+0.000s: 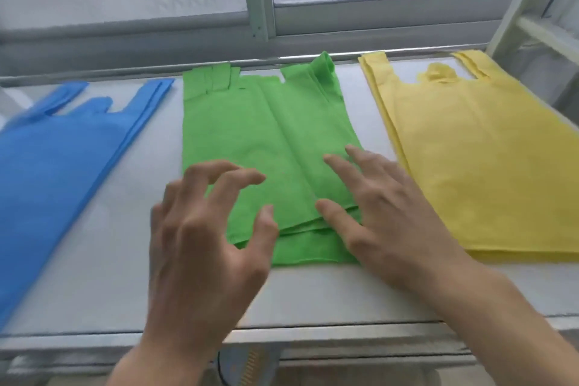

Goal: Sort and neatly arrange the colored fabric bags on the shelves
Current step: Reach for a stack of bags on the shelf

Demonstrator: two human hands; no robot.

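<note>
Blue bags [56, 147] cut off at left edge.

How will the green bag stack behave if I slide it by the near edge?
The green bags look thin and floppy, so they would probably buckle rather than slide as one. The near edges are already staggered, so layers likely shift apart. The right hand lying flat on them should help.
</note>
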